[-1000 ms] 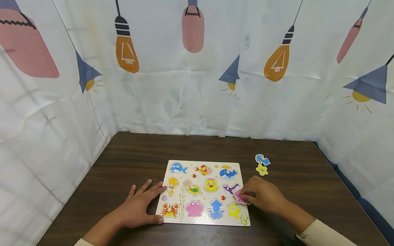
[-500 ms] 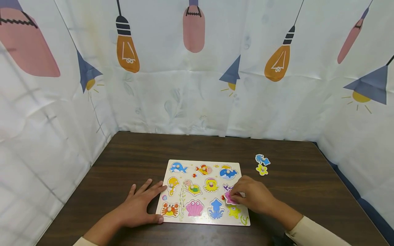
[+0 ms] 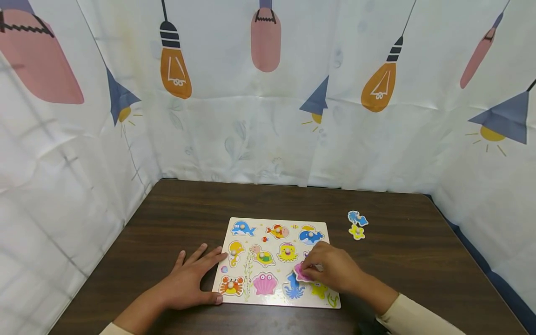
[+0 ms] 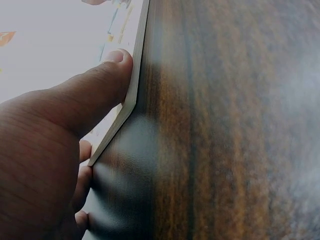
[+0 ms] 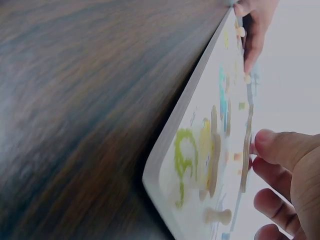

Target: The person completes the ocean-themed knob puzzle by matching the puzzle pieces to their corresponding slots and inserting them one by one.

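Observation:
A wooden sea-animal puzzle board point(image 3: 276, 300) lies on the dark table. My left hand point(image 3: 188, 281) rests at its left side, fingers spread along the edge and thumb on the lower-left corner; the left wrist view shows that thumb point(image 4: 107, 82) close up. My right hand point(image 3: 337, 267) pinches a pink puzzle piece point(image 3: 299, 273) by its knob. In the right wrist view the piece point(image 5: 247, 155) stands above the board's surface, side-on. In the head view it overlaps the top of the blue squid picture point(image 3: 294, 288). The fingers partly hide the piece and the purple figure behind them.
A blue puzzle piece point(image 3: 358, 218) and a yellow star-shaped piece point(image 3: 357, 232) lie on the table point(image 3: 402, 251) beyond the board's right side. Knobbed pieces such as the crab point(image 3: 231, 285) and octopus point(image 3: 287, 252) sit in the board. A patterned curtain point(image 3: 259, 139) surrounds the table.
My right hand has carried the pink piece leftward from the board's right edge, past the purple figure, to the squid picture. My left hand stays in place.

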A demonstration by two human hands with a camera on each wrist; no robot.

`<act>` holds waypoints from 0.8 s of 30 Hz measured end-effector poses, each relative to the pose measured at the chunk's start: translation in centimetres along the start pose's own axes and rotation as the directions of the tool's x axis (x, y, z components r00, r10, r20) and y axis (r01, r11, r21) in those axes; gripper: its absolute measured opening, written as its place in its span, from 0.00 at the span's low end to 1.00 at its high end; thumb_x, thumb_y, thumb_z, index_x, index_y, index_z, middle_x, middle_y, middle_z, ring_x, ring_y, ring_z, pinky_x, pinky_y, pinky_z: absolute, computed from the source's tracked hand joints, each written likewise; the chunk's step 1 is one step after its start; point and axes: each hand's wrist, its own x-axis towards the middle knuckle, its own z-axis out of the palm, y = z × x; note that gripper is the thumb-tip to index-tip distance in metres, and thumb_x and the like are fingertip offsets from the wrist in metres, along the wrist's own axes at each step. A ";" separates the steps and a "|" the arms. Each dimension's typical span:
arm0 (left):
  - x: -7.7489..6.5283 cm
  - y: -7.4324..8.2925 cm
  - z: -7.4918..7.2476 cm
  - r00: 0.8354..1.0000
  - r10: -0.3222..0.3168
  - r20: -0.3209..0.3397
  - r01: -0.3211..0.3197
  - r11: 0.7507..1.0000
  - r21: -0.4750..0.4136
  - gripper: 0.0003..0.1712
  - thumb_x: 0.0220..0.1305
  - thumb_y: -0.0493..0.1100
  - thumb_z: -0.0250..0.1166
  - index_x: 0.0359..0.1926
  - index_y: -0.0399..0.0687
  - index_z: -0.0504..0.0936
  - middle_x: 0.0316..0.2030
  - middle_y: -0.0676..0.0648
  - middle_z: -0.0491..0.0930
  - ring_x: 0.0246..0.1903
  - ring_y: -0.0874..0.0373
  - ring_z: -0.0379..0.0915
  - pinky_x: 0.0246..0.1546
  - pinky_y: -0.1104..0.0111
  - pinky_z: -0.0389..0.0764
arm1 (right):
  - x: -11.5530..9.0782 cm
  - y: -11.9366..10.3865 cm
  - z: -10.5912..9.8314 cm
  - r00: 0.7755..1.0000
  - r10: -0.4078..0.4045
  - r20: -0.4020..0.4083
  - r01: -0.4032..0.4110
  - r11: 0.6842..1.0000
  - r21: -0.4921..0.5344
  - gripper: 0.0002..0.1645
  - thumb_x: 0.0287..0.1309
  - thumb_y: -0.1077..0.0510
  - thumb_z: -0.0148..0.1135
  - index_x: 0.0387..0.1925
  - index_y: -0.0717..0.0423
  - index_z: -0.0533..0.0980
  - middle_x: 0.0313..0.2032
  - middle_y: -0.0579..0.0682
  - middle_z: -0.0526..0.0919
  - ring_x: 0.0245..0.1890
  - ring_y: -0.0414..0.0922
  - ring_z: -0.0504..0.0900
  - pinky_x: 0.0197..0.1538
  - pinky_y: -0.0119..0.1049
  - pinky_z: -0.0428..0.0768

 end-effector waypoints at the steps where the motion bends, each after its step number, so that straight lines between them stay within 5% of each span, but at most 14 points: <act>1: 0.0 0.0 0.0 1.000 0.002 -0.001 -0.002 1.000 0.000 0.57 0.47 0.77 0.72 0.76 0.66 0.66 0.77 0.53 0.60 0.78 0.37 0.42 0.65 0.26 0.33 | 0.1 -0.1 0.1 1.000 -0.003 0.002 0.003 1.000 0.001 0.05 0.57 0.51 0.77 0.36 0.38 0.89 0.35 0.28 0.82 0.40 0.33 0.76 0.38 0.30 0.79; 24: 0.1 0.0 0.0 1.000 -0.009 0.003 0.009 1.000 -0.002 0.57 0.46 0.77 0.72 0.76 0.66 0.66 0.77 0.53 0.60 0.78 0.37 0.42 0.65 0.26 0.33 | 2.5 -2.6 2.0 0.998 -0.049 0.048 0.046 0.997 0.068 0.03 0.59 0.52 0.76 0.34 0.38 0.89 0.34 0.26 0.81 0.41 0.31 0.76 0.44 0.29 0.78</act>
